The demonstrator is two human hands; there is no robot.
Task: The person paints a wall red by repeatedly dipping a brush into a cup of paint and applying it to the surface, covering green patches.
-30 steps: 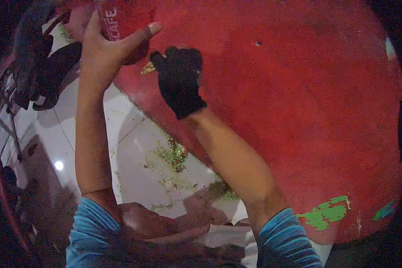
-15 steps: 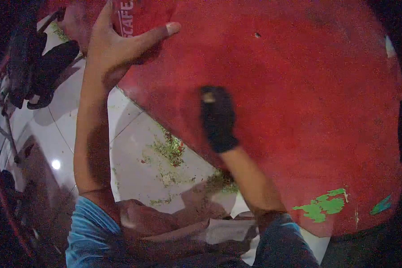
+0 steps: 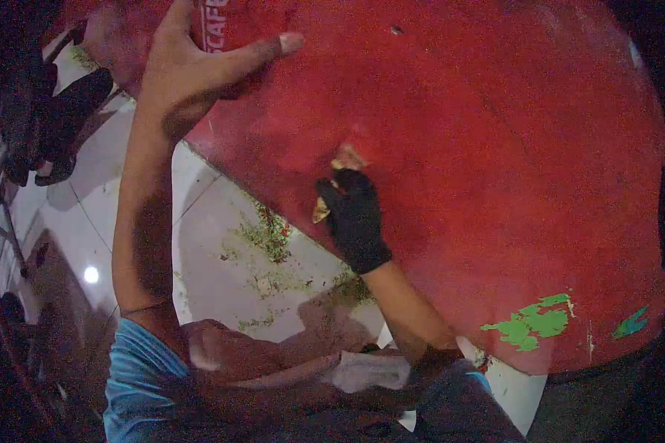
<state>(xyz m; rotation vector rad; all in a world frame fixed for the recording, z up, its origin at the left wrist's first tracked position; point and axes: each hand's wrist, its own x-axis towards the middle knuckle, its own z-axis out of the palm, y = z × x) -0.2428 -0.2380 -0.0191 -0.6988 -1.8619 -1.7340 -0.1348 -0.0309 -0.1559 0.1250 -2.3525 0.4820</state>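
My left hand [image 3: 199,70] rests at the upper left of a large red tabletop-like panel [image 3: 465,170], thumb stretched out across it. Its other fingers run past the top of the view. White letters on the panel, partly hidden, read "SCAFE". Low on the panel, near its left edge, is my right hand [image 3: 356,221] in a black glove. Its fingers are closed around a small folded tan piece [image 3: 321,210], a reddish end of which sticks out beyond the fingertips; I cannot tell what material it is.
Green patches [image 3: 532,323] show through the red at the panel's lower right. Greenish and reddish debris [image 3: 270,235] lies scattered over pale floor tiles [image 3: 203,277] along the panel's edge. At the left stands a dark object [image 3: 81,100]. My legs are folded below.
My right hand has shifted down a little and slowed, so the tan piece shows more clearly. The left hand stays in place on the panel; the view has moved slightly.
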